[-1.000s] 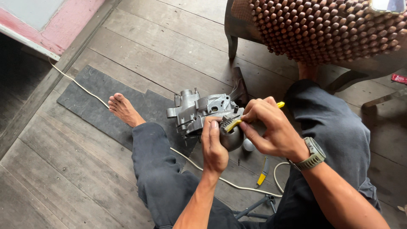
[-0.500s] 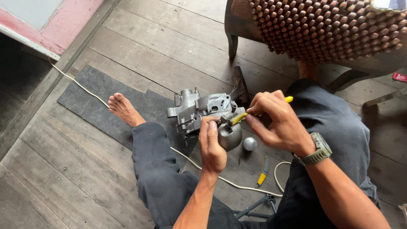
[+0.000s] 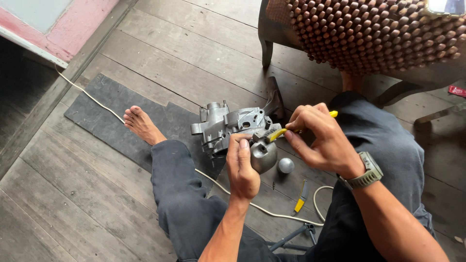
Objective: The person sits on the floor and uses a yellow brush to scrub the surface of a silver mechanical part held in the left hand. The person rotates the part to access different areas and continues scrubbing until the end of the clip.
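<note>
2 hands [image 3: 242,167] [image 3: 318,136] on engine casing [image 3: 228,127]

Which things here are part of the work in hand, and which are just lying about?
In use: left hand, right hand, yellow-handled tool, grey metal casing, round metal part.
Lying about: metal ball, second yellow tool, white cable, mat, chair.

Silver-grey metal casing [image 3: 228,128], yellow-handled tool [image 3: 291,128], dark grey mat [image 3: 107,106], white cord [image 3: 87,94]

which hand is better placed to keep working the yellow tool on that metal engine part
Right. The right hand already grips the yellow-handled tool, tip at the grey engine casing; the left hand is pressed against the casing, steadying it.
</note>
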